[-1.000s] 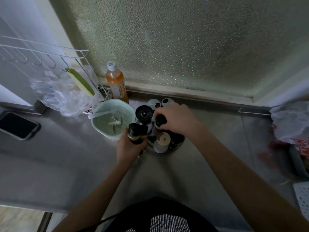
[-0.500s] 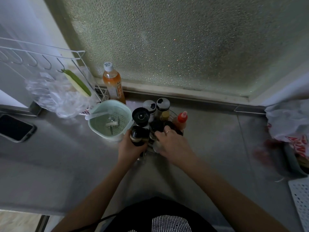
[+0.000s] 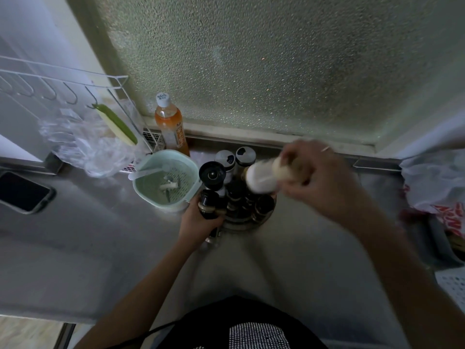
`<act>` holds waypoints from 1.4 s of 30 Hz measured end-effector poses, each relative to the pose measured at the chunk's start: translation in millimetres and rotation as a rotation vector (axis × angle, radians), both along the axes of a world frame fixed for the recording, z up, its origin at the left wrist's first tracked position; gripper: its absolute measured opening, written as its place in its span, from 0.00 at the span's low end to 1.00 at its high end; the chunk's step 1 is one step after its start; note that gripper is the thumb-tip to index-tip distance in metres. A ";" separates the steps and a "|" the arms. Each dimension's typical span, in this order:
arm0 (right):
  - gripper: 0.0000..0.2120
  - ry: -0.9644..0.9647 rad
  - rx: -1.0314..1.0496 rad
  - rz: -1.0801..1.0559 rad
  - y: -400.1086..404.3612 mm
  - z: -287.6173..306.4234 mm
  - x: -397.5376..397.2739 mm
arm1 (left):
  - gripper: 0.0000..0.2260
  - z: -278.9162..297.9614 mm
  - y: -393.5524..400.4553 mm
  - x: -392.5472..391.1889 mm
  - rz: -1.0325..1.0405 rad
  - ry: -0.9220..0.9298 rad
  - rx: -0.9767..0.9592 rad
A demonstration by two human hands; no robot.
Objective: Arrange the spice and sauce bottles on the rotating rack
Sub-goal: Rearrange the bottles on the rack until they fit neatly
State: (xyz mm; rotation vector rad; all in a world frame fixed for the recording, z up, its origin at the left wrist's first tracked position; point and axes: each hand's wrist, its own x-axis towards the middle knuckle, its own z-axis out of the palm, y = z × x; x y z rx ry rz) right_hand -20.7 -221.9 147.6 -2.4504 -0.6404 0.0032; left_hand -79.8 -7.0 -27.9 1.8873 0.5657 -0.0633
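The worktop (image 3: 75,248) is grey steel. The strainer (image 3: 187,170) is pale mint green. An orange bottle (image 3: 171,127) has a white cap. The window (image 3: 276,66) is pebbled green. The lifted bottle (image 3: 261,178) is white, cream-capped. The phone (image 3: 22,191) is black.

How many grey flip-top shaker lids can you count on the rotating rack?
2. One shaker lid and another shaker lid stand side by side at the rack's far edge, just behind the black grinder. The right hand may hide others.
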 end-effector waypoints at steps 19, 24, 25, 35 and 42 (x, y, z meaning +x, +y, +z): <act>0.23 0.303 -0.222 0.106 10.2 -101.8 116.7 | 0.25 -5.8 5.6 5.5 -0.048 0.013 0.024; 0.24 0.296 -0.261 0.150 20.2 -110.4 118.1 | 0.26 -6.8 5.2 5.0 -0.047 0.000 0.011; 0.24 0.297 -0.259 0.151 19.7 -109.5 118.0 | 0.27 -7.5 5.4 4.8 -0.047 0.000 0.011; 0.23 0.343 -0.267 0.104 18.5 -115.8 108.2 | 0.23 -0.3 7.7 5.1 -0.041 0.042 0.086; 0.23 0.383 -0.233 -0.016 13.3 -122.5 104.2 | 0.27 -0.8 1.1 0.2 -0.058 0.026 0.080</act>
